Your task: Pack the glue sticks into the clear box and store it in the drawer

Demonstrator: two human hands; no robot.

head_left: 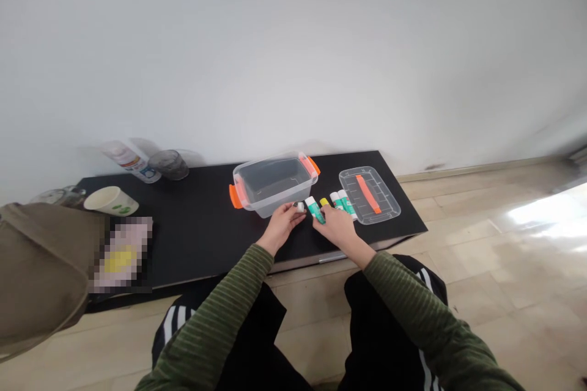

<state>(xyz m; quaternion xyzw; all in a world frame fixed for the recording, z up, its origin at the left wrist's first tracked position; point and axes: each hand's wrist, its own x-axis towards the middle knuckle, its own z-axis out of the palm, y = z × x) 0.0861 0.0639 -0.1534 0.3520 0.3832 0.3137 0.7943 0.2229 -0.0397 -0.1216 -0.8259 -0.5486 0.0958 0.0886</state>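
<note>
My left hand [280,227] is closed, pinching a small white cap-like piece [299,206] in front of the clear box. Just to the right, my right hand [337,227] has its thumb and fingers closed on the lower part of a green and white glue stick [314,209]. A yellow-topped stick [324,201] shows behind its fingers, mostly hidden. Several more green and white glue sticks [338,200] lie side by side beyond the right hand. The clear plastic box [268,203] with orange latches stands uncovered behind both hands.
A clear lid [389,211] with an orange handle lies at the table's right end. On the left of the black table [206,226] stand a paper cup [109,200], a spray can [132,162] and a dark glass [169,164]. A brown cloth item [41,269] fills the left edge.
</note>
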